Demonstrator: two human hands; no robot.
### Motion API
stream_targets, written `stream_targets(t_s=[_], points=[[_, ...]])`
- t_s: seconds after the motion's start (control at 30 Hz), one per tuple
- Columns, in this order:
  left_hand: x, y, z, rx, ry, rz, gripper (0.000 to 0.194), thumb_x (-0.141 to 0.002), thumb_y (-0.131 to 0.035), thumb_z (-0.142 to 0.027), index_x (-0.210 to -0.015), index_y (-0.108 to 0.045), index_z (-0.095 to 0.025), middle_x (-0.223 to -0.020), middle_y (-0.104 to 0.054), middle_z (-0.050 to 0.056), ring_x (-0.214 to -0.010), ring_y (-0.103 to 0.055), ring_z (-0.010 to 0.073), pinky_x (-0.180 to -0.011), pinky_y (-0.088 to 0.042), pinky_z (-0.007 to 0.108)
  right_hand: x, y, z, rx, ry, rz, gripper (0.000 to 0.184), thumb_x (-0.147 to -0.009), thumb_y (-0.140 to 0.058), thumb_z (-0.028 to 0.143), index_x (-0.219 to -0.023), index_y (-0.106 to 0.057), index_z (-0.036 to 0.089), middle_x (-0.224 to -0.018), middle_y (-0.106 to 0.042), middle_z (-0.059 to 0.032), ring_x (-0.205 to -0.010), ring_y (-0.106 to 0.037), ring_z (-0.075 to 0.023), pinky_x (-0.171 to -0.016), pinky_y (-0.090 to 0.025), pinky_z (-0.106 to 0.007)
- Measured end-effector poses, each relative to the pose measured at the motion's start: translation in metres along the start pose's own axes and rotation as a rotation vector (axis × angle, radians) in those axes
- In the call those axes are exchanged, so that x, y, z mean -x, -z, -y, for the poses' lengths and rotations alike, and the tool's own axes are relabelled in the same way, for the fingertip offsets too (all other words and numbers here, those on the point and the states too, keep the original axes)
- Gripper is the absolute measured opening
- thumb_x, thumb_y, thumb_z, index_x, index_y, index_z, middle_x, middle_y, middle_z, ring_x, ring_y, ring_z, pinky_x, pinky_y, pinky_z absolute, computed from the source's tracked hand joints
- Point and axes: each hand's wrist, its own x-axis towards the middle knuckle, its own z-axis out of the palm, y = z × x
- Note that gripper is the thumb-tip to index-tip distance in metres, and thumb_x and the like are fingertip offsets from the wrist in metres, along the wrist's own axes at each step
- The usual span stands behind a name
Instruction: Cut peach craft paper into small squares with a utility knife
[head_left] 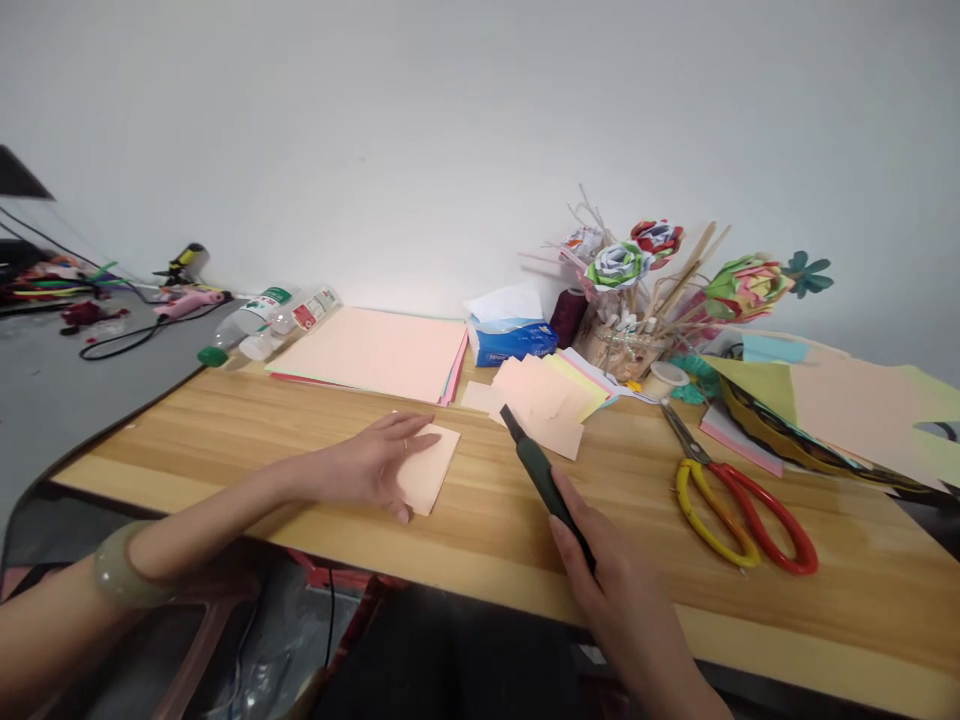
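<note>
My left hand [375, 465] lies with its fingers spread on a folded piece of pale peach paper [431, 472], pressing it against the wooden table [247, 425]. Part of that paper is hidden under the palm. My right hand [604, 570] is wrapped round the dark green handle of a utility knife [541, 470]. Its blade points up and away, above the tabletop and to the right of the folded paper. Just beyond the blade lies a fanned pile of cut paper pieces [544, 395], mostly peach with some yellow.
Scissors [709, 470] with yellow and red handles lie to the right. Behind are a stack of paper sheets [367, 350], a tissue pack [514, 343], plastic bottles [247, 315] and a jar of paper flowers [622, 345]. More coloured paper [855, 410] spreads at the right edge.
</note>
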Motion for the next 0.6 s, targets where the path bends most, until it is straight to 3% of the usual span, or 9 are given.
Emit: stream_targets(t_s=[0.23, 0.33, 0.43, 0.5, 0.57, 0.6], points=[[0.009, 0.023, -0.004, 0.382, 0.083, -0.002, 0.044, -0.082, -0.059, -0.045, -0.122, -0.055, -0.027, -0.143, -0.038, 0.004, -0.132, -0.034, 0.0244, -0.102, -0.034, 0.041, 0.001, -0.001, -0.013, -0.171, 0.014, -0.022, 0.047, -0.093, -0.035, 0.037, -0.136, -0.039, 0.020, -0.131, -0.052, -0.0070, -0.119, -0.049, -0.0189, -0.093, -0.046, -0.035], [0.009, 0.022, -0.001, 0.443, 0.069, -0.047, 0.023, -0.081, -0.060, -0.043, -0.089, -0.067, -0.022, -0.136, -0.047, 0.003, -0.133, -0.031, 0.0243, -0.101, -0.035, 0.042, 0.002, -0.001, -0.017, -0.222, 0.012, -0.023, 0.048, -0.092, -0.038, 0.036, -0.137, -0.039, 0.021, -0.133, -0.050, -0.0062, -0.121, -0.047, -0.0193, -0.095, -0.044, -0.035], [0.009, 0.017, -0.001, 0.451, 0.056, -0.101, 0.029, -0.077, -0.065, -0.044, -0.061, -0.061, -0.020, -0.131, -0.053, 0.004, -0.135, -0.028, 0.0242, -0.103, -0.033, 0.046, 0.004, -0.002, -0.018, -0.274, -0.002, -0.032, 0.047, -0.091, -0.040, 0.037, -0.136, -0.040, 0.023, -0.133, -0.049, -0.0053, -0.122, -0.046, -0.0198, -0.098, -0.041, -0.038], [0.009, 0.014, -0.002, 0.438, 0.060, -0.104, 0.030, -0.076, -0.065, -0.045, -0.061, -0.062, -0.020, -0.130, -0.054, 0.005, -0.135, -0.027, 0.0238, -0.105, -0.030, 0.046, 0.006, -0.002, -0.016, -0.303, -0.034, -0.053, 0.047, -0.091, -0.039, 0.037, -0.136, -0.040, 0.023, -0.135, -0.048, -0.0047, -0.124, -0.044, -0.0191, -0.101, -0.037, -0.039], [0.008, 0.010, -0.002, 0.394, 0.068, -0.091, 0.024, -0.073, -0.068, -0.046, -0.079, -0.069, -0.022, -0.132, -0.052, 0.005, -0.135, -0.027, 0.0240, -0.106, -0.028, 0.047, 0.006, -0.002, -0.016, -0.319, -0.043, -0.061, 0.046, -0.092, -0.039, 0.038, -0.135, -0.041, 0.023, -0.135, -0.047, -0.0043, -0.124, -0.043, -0.0189, -0.102, -0.036, -0.040], [0.008, 0.009, -0.002, 0.360, 0.070, -0.086, 0.031, -0.071, -0.070, -0.046, -0.093, -0.069, -0.024, -0.136, -0.048, 0.006, -0.135, -0.027, 0.0246, -0.106, -0.028, 0.048, 0.007, -0.002, -0.016, -0.321, -0.030, -0.053, 0.046, -0.091, -0.039, 0.038, -0.135, -0.041, 0.023, -0.135, -0.047, -0.0043, -0.124, -0.044, -0.0192, -0.102, -0.037, -0.039]])
